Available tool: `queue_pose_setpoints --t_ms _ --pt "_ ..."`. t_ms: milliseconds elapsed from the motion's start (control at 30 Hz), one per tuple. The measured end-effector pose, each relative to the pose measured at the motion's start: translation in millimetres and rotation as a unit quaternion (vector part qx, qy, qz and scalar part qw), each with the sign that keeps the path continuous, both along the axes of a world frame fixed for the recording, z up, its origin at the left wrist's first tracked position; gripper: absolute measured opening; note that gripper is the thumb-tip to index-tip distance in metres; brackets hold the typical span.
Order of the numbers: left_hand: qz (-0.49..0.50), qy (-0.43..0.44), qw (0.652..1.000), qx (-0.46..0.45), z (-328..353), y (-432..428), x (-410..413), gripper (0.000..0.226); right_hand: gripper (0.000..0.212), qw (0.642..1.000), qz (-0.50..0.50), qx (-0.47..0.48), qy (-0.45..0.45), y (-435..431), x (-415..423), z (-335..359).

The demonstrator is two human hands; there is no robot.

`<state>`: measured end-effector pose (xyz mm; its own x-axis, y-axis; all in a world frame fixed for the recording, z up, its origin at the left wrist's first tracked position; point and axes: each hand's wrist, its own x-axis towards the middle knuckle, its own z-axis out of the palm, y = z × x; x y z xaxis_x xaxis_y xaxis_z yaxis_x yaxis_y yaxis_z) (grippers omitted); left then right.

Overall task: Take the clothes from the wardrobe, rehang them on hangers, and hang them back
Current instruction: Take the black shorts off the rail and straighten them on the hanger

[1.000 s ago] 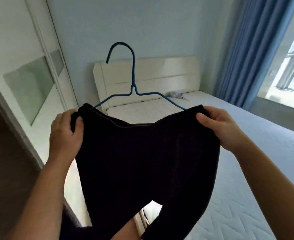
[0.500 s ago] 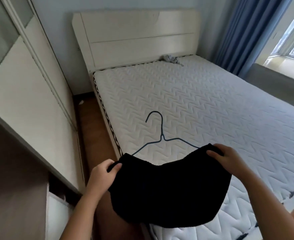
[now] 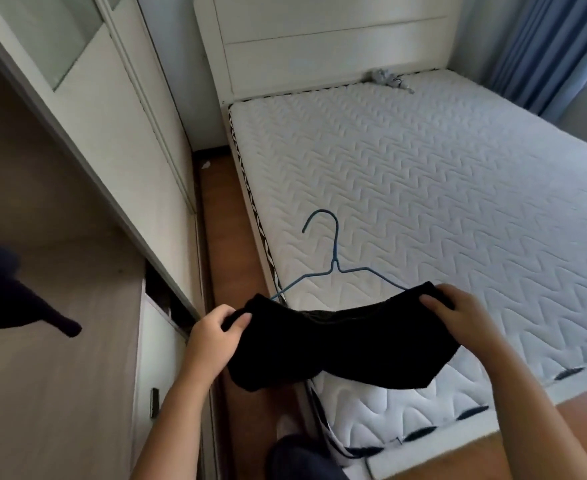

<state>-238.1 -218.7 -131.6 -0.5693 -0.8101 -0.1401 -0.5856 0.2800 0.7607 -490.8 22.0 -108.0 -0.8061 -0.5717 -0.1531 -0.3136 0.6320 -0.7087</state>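
The black garment (image 3: 340, 344) on the blue hanger (image 3: 333, 261) stretches between both hands: left hand (image 3: 212, 337) and right hand (image 3: 458, 317) each pinch one top corner.

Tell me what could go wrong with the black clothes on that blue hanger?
The black garment sags in the middle between the left hand and right hand, so it might slip off the thin blue hanger. Neither hand holds the hook, so the hanger could tip and catch on the mattress below.
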Motion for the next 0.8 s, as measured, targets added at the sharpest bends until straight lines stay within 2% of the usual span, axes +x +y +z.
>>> queue_pose_setpoints --t_ms 233,400,500,600,733,800 --pt "0.019 -0.023 0.999 -0.019 -7.7 110.3 63.6 0.017 0.012 0.999 -0.025 0.017 -0.029 107.6 75.3 -18.9" --pt "0.023 -0.040 0.998 0.047 -26.6 176.1 109.0 0.019 0.006 0.998 -0.021 0.050 -0.028 172.5 113.5 -19.6" --pt "0.024 -0.044 0.997 0.065 -33.3 207.0 123.6 0.019 0.006 0.997 -0.014 0.063 -0.030 203.8 125.6 -16.0" --pt "0.017 -0.038 0.997 0.069 -31.5 239.1 132.4 0.020 0.017 0.997 -0.020 0.067 -0.035 234.6 131.9 -14.1" --pt "0.013 -0.044 0.998 0.051 -22.9 278.5 137.5 0.021 0.007 0.998 -0.023 0.048 -0.039 275.8 138.0 -14.9" --pt "0.012 -0.049 0.998 0.038 -18.9 301.0 135.2 0.023 0.010 0.998 -0.025 0.041 -0.041 304.9 138.7 -14.3"
